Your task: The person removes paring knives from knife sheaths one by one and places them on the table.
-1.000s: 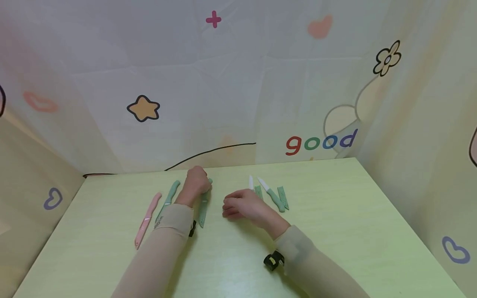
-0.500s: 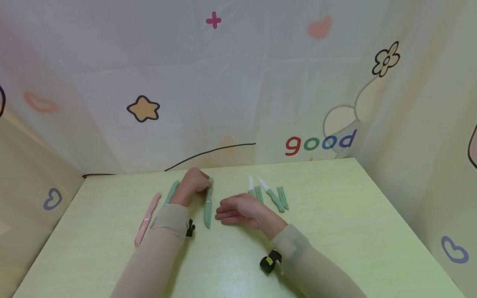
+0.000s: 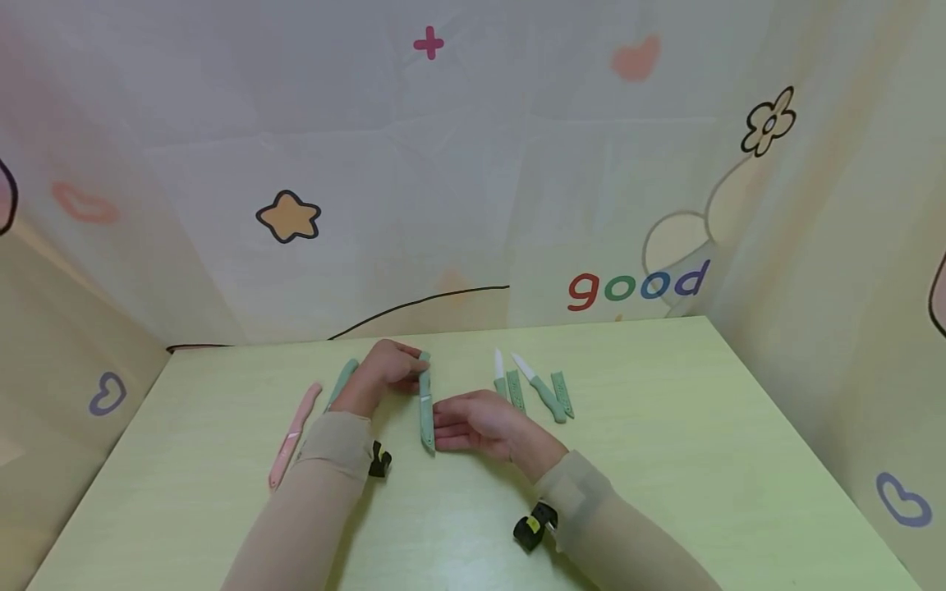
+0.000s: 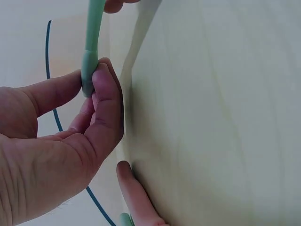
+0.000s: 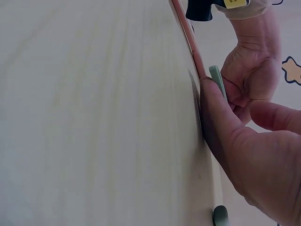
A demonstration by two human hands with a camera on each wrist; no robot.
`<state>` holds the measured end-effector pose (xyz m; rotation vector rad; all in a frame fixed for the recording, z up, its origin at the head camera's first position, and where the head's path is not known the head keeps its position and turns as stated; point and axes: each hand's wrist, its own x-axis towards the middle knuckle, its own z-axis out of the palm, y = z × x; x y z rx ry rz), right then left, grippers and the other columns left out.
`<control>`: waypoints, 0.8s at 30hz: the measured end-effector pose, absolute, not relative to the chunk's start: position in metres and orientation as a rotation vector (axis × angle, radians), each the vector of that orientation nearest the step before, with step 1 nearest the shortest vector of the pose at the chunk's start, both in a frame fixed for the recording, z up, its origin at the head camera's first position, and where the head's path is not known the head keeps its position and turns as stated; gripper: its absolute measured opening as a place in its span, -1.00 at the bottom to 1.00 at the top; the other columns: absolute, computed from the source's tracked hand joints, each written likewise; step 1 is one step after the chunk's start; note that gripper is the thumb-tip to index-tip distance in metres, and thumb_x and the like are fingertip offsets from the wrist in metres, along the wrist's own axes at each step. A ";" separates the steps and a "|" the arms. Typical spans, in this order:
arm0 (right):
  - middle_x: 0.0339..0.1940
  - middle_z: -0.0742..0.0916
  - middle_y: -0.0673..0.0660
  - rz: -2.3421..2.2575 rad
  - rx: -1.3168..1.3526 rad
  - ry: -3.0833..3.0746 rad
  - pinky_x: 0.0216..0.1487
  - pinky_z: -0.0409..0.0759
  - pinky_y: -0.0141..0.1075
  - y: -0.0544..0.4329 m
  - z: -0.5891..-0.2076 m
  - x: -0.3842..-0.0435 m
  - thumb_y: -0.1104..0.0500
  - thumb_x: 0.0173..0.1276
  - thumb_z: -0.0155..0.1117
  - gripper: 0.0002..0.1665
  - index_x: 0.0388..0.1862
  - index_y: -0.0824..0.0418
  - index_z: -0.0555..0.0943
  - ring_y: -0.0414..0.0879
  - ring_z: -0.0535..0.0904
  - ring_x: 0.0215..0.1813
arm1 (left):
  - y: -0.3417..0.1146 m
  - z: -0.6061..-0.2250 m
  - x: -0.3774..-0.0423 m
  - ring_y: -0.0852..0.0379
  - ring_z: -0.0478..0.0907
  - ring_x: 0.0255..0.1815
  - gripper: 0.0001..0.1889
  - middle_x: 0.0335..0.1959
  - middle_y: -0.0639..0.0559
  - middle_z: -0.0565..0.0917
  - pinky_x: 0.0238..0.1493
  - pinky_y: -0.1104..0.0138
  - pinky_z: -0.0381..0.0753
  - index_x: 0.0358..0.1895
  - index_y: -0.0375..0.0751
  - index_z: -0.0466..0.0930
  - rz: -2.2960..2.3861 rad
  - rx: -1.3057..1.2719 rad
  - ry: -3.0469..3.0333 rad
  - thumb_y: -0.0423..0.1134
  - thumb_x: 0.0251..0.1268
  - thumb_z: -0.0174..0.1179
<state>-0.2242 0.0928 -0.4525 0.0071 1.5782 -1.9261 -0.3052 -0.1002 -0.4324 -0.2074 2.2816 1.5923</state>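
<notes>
My left hand [image 3: 392, 365] pinches the handle end of a green paring knife [image 3: 426, 402] between thumb and fingers. A green sheath covers its blade and points toward me. In the left wrist view the thumb and fingertips close on the rounded butt of the handle [image 4: 90, 70]. My right hand [image 3: 484, 423] has its fingers stretched out, fingertips right at the sheath's right side. From the right wrist, the right thumb [image 5: 273, 115] stands apart from the sheath [image 5: 217, 80].
To the left lie a pink sheathed knife [image 3: 296, 435] and another green knife [image 3: 342, 384], partly hidden by the left arm. On the right are two bare white-bladed knives, one upright [image 3: 500, 379] and one slanted [image 3: 545, 397], beside two green sheaths [image 3: 562, 394]. A curtain stands behind the table.
The left hand has shifted the green knife to the right and turned it straighter. The right hand has opened out its fingers and come up to the sheath.
</notes>
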 end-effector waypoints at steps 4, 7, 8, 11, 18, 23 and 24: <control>0.05 0.73 0.31 -1.932 0.017 1.607 0.20 0.69 -0.05 0.094 -0.452 -0.223 0.26 0.67 0.12 -0.55 0.35 0.57 0.51 0.04 0.75 0.02 | -0.099 -0.432 -0.302 0.20 0.66 -0.38 -0.62 -0.21 -0.06 0.67 -0.07 0.23 0.75 0.28 -0.52 0.56 1.681 -0.228 2.226 -0.45 0.49 0.27; 0.07 0.74 0.32 -1.930 0.019 1.627 0.18 0.70 -0.07 0.096 -0.449 -0.222 0.27 0.66 0.14 -0.54 0.37 0.56 0.50 0.04 0.75 0.03 | -0.098 -0.432 -0.299 0.14 0.67 -0.29 -0.62 -0.16 -0.12 0.69 0.00 0.18 0.75 0.29 -0.55 0.53 1.760 -0.243 2.179 -0.47 0.50 0.24; 0.07 0.75 0.33 -1.927 0.017 1.634 0.17 0.71 -0.07 0.097 -0.448 -0.222 0.28 0.65 0.15 -0.54 0.38 0.56 0.50 0.04 0.75 0.03 | -0.098 -0.431 -0.298 0.13 0.68 -0.27 -0.62 -0.15 -0.13 0.69 0.02 0.17 0.75 0.29 -0.56 0.52 1.783 -0.244 2.166 -0.48 0.50 0.23; 0.03 0.77 0.31 -1.911 0.016 1.663 0.13 0.73 -0.09 0.099 -0.447 -0.222 0.28 0.63 0.19 -0.56 0.35 0.52 0.54 0.02 0.76 0.00 | -0.098 -0.431 -0.294 0.09 0.69 -0.24 -0.62 -0.13 -0.15 0.68 0.05 0.14 0.75 0.30 -0.56 0.50 1.849 -0.258 2.117 -0.48 0.52 0.22; -0.07 0.75 0.21 -1.870 -0.025 1.754 0.05 0.75 -0.15 0.102 -0.447 -0.222 0.32 0.55 0.30 -0.58 0.30 0.49 0.59 -0.06 0.72 -0.10 | -0.097 -0.431 -0.286 0.07 0.68 -0.20 -0.55 -0.01 -0.19 0.62 0.12 0.08 0.73 0.40 -0.52 0.44 1.947 -0.276 2.060 -0.46 0.54 0.19; -0.13 0.75 0.18 -1.847 -0.069 1.826 -0.04 0.75 -0.20 0.106 -0.446 -0.222 0.34 0.49 0.35 -0.58 0.25 0.50 0.62 -0.09 0.71 -0.19 | -0.096 -0.429 -0.281 0.09 0.68 -0.22 -0.54 0.06 -0.22 0.62 0.08 0.11 0.74 0.42 -0.47 0.44 2.014 -0.294 2.047 -0.45 0.54 0.21; -0.13 0.75 0.18 -1.845 -0.077 1.835 -0.05 0.75 -0.20 0.106 -0.445 -0.222 0.35 0.49 0.35 -0.59 0.24 0.50 0.62 -0.09 0.71 -0.19 | -0.095 -0.429 -0.279 0.10 0.68 -0.23 -0.54 0.06 -0.22 0.62 0.08 0.12 0.74 0.42 -0.46 0.44 2.028 -0.295 2.044 -0.45 0.54 0.21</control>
